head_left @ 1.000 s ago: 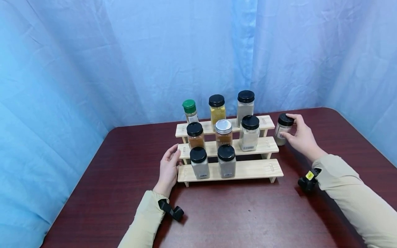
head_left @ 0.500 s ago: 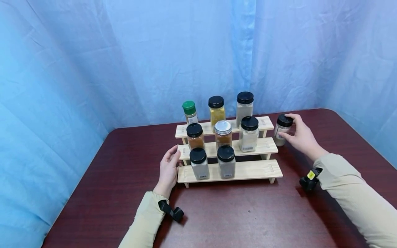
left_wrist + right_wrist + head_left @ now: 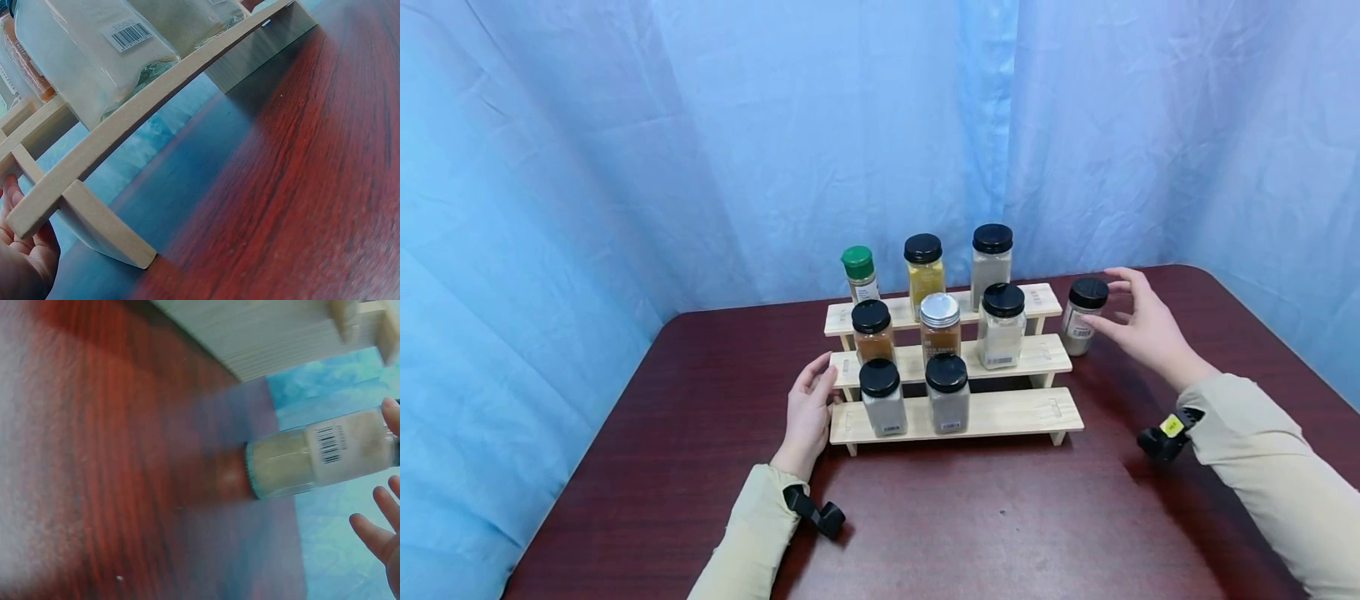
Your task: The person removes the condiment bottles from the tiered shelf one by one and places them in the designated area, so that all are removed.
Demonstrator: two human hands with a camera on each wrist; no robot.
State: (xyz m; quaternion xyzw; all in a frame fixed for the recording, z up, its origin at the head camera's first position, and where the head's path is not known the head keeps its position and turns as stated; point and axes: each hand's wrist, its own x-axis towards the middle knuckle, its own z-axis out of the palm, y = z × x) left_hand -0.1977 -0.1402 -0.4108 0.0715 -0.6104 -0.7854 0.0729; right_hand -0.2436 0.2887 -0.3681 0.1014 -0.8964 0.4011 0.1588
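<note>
A three-tier wooden spice rack (image 3: 1015, 410) stands on the table, bearing several spice jars. My left hand (image 3: 807, 408) grips its left end by the lower and middle tiers; in the left wrist view, fingers (image 3: 12, 190) show behind the board's end. To the right of the rack, a round black-lidded spice jar (image 3: 1078, 329) stands upright on the table. My right hand (image 3: 1150, 329) is beside this jar, its fingers spread and away from the lid. The thumb is close to the jar's side; whether it touches cannot be told. In the right wrist view, the jar's barcode label (image 3: 340, 447) shows.
On the top tier are a green-capped jar (image 3: 859, 271), a yellow spice jar (image 3: 927, 275) and a grey one (image 3: 992, 262). Three jars stand on the middle tier, two on the bottom tier (image 3: 949, 400). Blue curtains (image 3: 820, 150) hang behind the dark red table (image 3: 722, 392).
My right hand has let go of the round jar and drawn slightly to the right, its fingers opening. The jar stays standing beside the rack. My left hand has not moved.
</note>
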